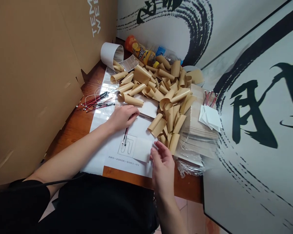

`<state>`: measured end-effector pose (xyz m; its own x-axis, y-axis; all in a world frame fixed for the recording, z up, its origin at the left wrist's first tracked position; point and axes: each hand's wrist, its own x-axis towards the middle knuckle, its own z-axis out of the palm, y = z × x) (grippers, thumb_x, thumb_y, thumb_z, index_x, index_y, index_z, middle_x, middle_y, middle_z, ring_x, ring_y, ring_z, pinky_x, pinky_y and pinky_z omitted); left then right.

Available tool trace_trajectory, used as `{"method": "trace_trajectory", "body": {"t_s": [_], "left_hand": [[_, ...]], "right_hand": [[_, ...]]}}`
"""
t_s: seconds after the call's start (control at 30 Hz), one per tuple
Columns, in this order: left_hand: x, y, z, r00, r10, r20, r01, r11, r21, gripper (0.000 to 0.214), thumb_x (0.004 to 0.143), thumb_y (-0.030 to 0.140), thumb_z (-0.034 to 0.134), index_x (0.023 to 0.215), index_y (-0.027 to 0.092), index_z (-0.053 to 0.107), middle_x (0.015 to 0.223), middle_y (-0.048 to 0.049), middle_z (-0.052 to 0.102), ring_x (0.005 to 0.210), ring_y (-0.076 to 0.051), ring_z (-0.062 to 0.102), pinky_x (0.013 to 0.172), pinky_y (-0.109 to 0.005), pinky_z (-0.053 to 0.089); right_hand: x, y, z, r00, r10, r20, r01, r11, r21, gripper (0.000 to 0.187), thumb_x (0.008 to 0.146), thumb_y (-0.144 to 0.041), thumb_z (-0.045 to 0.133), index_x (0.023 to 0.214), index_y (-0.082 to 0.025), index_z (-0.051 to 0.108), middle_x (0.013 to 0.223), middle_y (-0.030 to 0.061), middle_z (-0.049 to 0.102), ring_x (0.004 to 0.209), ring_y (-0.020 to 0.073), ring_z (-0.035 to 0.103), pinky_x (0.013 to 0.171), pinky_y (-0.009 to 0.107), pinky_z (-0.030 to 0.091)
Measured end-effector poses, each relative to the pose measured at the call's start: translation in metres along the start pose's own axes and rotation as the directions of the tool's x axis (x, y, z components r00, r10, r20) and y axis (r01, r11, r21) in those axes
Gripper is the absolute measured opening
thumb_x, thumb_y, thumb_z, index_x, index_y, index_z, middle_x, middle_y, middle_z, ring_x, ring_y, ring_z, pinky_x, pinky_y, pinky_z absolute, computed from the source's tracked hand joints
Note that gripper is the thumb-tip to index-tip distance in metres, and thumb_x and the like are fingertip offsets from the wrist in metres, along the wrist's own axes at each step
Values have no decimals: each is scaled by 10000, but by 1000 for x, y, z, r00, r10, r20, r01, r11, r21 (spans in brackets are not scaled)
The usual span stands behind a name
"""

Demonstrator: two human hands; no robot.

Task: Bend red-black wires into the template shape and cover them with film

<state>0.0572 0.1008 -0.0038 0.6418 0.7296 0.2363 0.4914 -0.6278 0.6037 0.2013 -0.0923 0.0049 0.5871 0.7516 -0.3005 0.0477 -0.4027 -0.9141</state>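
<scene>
Now, in the head view, the left hand lies flat, fingers together, on a white printed paper sheet. The right hand is open, fingers apart, just beside a small white paper square, at six o'clock from a big heap of curled tan paper sheets.

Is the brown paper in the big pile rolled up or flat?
Rolled up: each brown sheet in the pile curls into a loose tube, with its ends open.

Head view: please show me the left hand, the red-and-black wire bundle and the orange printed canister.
Left hand [123, 118], head view, point on back of hand.
Red-and-black wire bundle [96, 102], head view, point on middle of wires.
Orange printed canister [139, 52], head view, point on its label.
</scene>
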Motion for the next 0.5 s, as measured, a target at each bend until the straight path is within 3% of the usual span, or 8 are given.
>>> {"method": "trace_trajectory", "body": {"t_s": [0.07,0.13,0.2,0.27,0.37,0.5], "left_hand": [[0,-1,0,1000,-10,-20,9,999,-49,193,909,150,514,965,159,698,919,-67,710,823,-178,623,751,-301,467],[0,-1,0,999,-16,-35,12,994,-108,187,902,158,527,947,152,708,900,-64,714,795,-168,622,732,-289,465],[1,0,-4,999,-18,-34,12,985,-174,181,894,172,541,929,149,717,883,-56,721,762,-154,618,717,-278,463],[2,2,-12,1000,-22,14,25,968,-249,175,886,198,563,916,146,727,858,-47,733,720,-140,609,695,-265,459],[2,3,-30,972,-14,234,99,930,-355,185,872,260,609,890,133,742,777,-39,741,668,-128,612,632,-239,445],[-1,1,-51,853,17,522,230,886,-403,221,848,339,671,843,142,770,762,-40,762,681,-134,654,623,-222,456]], "right_hand": [[-3,2,2,997,-70,28,71,996,-46,536,872,-493,657,1286,-160,586,1136,144,677,1008,243,677,844,399,573],[-10,5,10,964,-265,41,268,950,-163,514,880,-428,679,1323,-188,577,1122,125,665,995,234,660,808,381,576],[-18,8,20,862,-493,117,507,831,-230,482,898,-334,674,1351,-218,558,1166,124,636,1006,229,642,784,371,580],[-22,11,30,760,-631,159,648,716,-258,479,923,-241,645,1388,-247,529,1186,124,609,1038,229,632,790,375,588],[-23,15,39,667,-716,205,743,619,-253,490,932,-147,612,1398,-279,536,1172,116,603,1066,233,626,843,406,594],[-21,17,41,644,-721,255,765,601,-233,471,928,-124,594,1365,-299,594,1167,112,619,1063,244,623,817,409,600]]}}
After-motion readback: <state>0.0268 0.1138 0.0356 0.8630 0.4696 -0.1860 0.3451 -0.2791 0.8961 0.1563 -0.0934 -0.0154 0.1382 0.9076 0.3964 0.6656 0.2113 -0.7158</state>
